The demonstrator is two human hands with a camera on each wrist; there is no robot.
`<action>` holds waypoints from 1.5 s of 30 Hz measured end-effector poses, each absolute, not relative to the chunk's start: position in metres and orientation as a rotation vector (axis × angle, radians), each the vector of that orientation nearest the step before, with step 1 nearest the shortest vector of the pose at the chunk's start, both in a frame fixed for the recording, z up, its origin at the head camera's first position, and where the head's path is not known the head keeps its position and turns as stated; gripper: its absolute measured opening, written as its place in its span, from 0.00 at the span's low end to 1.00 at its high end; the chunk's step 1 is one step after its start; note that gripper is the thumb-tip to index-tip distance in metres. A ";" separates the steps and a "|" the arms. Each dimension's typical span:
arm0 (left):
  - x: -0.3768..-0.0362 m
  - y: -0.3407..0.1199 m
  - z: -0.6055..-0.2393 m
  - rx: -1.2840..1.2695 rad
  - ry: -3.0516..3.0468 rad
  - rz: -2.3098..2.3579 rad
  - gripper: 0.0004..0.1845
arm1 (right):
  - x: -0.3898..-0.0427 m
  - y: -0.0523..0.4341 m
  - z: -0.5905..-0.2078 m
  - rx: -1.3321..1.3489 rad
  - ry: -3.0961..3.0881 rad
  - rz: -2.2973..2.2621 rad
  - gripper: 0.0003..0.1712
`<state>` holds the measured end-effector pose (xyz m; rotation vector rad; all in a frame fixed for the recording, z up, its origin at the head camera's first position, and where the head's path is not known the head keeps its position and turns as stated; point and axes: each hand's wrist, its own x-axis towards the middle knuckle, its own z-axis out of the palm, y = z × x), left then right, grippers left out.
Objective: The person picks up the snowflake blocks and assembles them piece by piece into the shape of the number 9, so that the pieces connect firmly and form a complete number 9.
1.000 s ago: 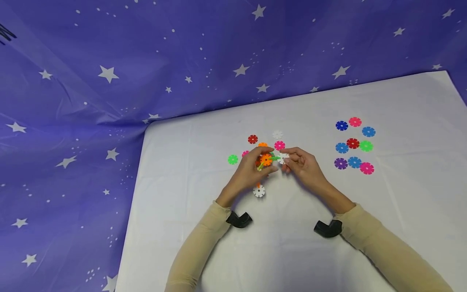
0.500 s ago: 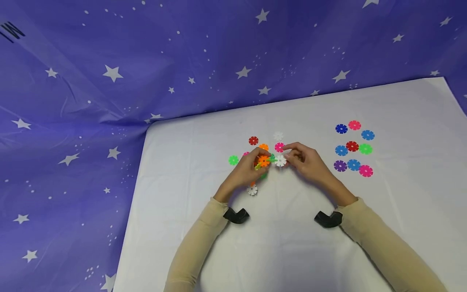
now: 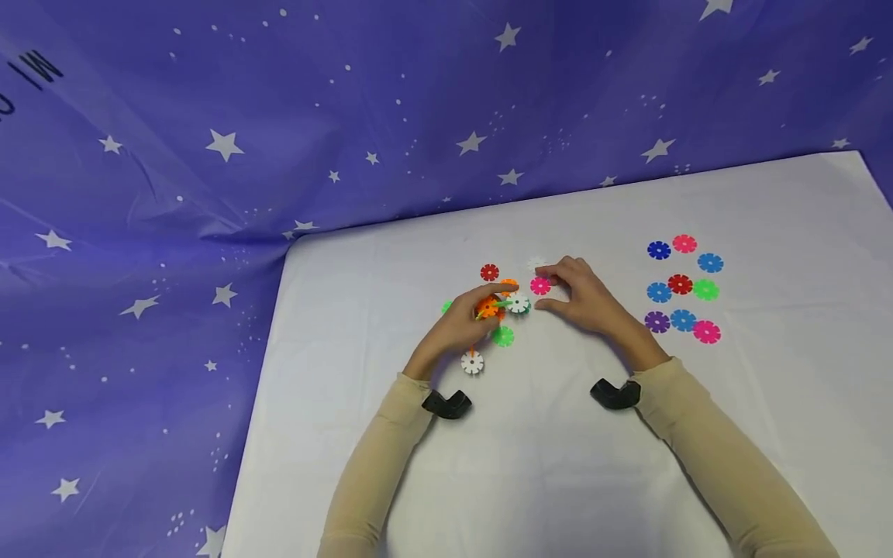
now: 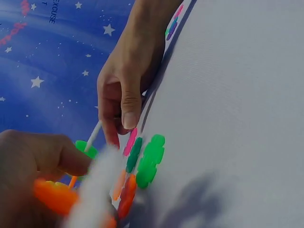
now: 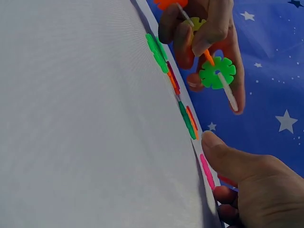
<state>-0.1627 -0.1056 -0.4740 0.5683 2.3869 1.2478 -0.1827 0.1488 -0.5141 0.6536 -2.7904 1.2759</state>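
Note:
My left hand (image 3: 460,322) pinches a chain of slotted plastic snowflake discs pushed together edge to edge. In the right wrist view, a yellow disc (image 5: 194,24) sits between its fingers, with a green disc (image 5: 209,78) and an edge-on white disc (image 5: 229,95) further along. An orange disc (image 4: 54,195) of the chain shows close up in the left wrist view. One white end disc (image 3: 472,363) hangs out below the wrist side. My right hand (image 3: 589,301) holds nothing; its thumb and fingers stand apart beside a pink disc (image 3: 540,286) on the table.
Loose discs lie around my left hand, among them a dark red disc (image 3: 489,273) and a green disc (image 3: 504,336). Several more, including a purple disc (image 3: 656,322), lie in a group at right. Behind the white table (image 3: 558,465) hangs a starry purple curtain (image 3: 391,101).
My right hand has let go of the chain's white disc and moved away, its fingers spreading near the pink disc. My left hand has drawn the chain slightly left.

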 end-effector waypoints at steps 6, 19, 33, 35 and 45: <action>-0.165 -0.109 -0.472 0.587 2.348 1.293 0.28 | -0.186 0.142 -0.514 0.645 -2.827 1.201 0.27; -0.168 -0.108 -0.465 0.709 2.591 1.239 0.21 | -0.176 0.135 -0.501 0.610 -2.671 1.384 0.22; -0.166 -0.098 -0.453 0.785 2.644 1.140 0.22 | -0.157 0.132 -0.491 0.873 -2.411 1.571 0.24; -0.166 -0.098 -0.452 0.786 2.648 1.128 0.22 | -0.156 0.131 -0.491 0.880 -2.406 1.551 0.23; -0.166 -0.100 -0.450 0.772 2.620 1.130 0.21 | -0.158 0.132 -0.491 0.922 -2.428 1.414 0.23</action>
